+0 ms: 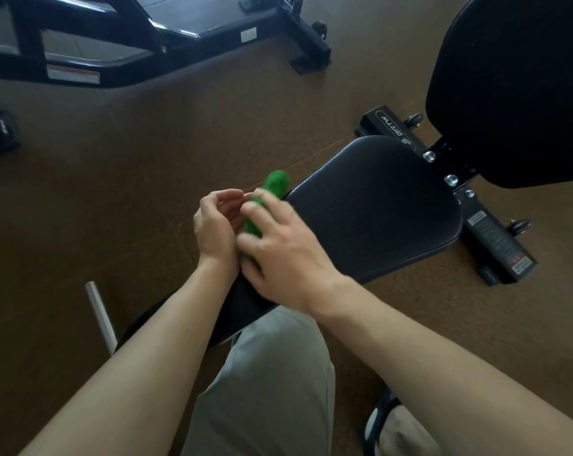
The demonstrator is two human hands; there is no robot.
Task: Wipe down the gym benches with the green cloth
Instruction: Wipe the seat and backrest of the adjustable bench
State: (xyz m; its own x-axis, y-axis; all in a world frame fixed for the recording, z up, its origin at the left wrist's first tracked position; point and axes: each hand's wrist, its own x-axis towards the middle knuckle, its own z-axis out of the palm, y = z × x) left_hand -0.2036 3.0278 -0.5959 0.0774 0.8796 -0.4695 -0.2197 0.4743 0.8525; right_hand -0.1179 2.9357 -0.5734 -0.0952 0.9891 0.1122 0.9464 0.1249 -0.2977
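Your right hand (278,255) lies spread over the bunched green cloth (268,199), pressing it at the near-left edge of the seat pad (377,205); your left hand (216,222) curls beside it, seemingly pinching a corner. Wiping looks barely begun: the seat, the backrest (515,87) and the far bench (166,31) remain.

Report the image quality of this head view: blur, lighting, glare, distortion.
Head view: the right hand is motion-blurred over the green cloth, the left hand sharper; lighting is dim and flat; glare streaks the black frame at top left; wide-angle distortion bends the edges; the seat pad shows clear texture.
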